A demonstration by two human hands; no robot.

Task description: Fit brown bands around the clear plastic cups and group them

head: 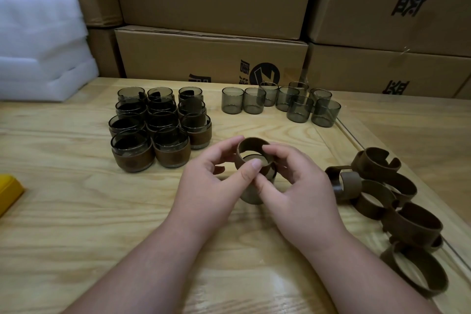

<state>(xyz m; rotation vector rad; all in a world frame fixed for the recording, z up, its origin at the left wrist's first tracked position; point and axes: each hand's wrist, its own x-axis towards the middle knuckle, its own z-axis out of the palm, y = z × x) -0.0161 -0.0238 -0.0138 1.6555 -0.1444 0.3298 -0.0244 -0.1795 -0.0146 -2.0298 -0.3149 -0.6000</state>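
At the table's middle, my left hand (pixel 214 181) and my right hand (pixel 293 181) pinch a brown band (pixel 251 150) from both sides. The band sits around the top of a clear smoky cup (pixel 251 196) standing on the wood. To the left stands a tight group of banded cups (pixel 155 130), in several rows. Behind the hands, several bare cups (pixel 283 103) stand loosely together. A pile of loose brown bands (pixel 392 206) lies along the right edge.
Stacked cardboard boxes (pixel 211 56) wall off the back of the wooden table (pixel 76 211). White foam sheets (pixel 38 46) sit at the back left. A yellow object (pixel 9 186) pokes in at the left edge. A glass pane edge (pixel 356 140) runs along the right.
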